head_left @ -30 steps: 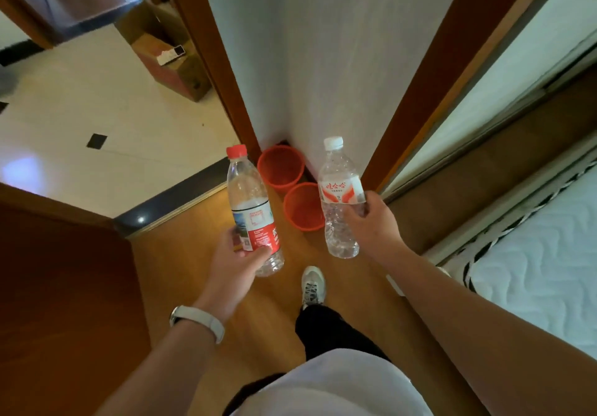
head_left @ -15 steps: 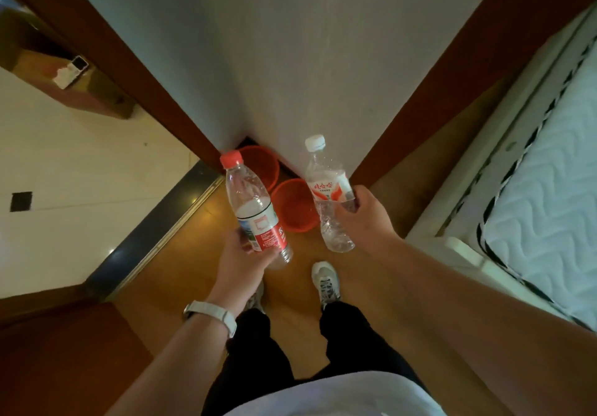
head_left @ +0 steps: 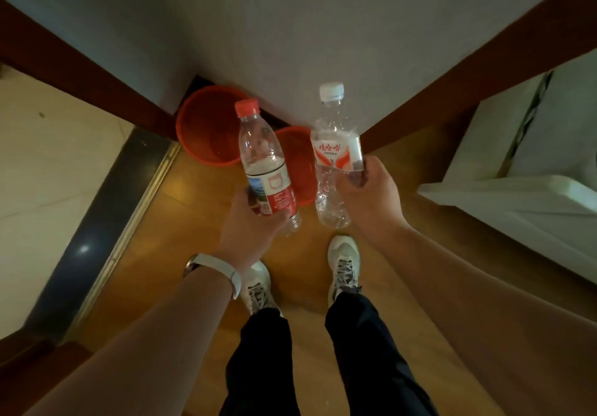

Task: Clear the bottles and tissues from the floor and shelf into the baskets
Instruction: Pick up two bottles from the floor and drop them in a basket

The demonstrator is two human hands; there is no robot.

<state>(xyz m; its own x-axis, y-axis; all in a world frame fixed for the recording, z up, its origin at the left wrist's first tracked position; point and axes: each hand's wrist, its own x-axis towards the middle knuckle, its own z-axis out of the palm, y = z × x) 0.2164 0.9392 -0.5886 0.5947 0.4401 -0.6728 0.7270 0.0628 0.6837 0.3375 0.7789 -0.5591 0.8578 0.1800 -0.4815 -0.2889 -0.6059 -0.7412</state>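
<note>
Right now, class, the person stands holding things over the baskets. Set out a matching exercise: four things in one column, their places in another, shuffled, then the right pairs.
Things
1. red-capped bottle
2. white-capped bottle
3. far basket
4. watch

Places
A. on the floor, in the corner
B. held in the right hand
C. round the left wrist
D. held in the left hand

Pairs: 1-D, 2-B, 3-A, 4-C

white-capped bottle [head_left: 336,154] label reads 娃哈哈 in red (print on the red-capped bottle [head_left: 262,154] is too small).
</note>
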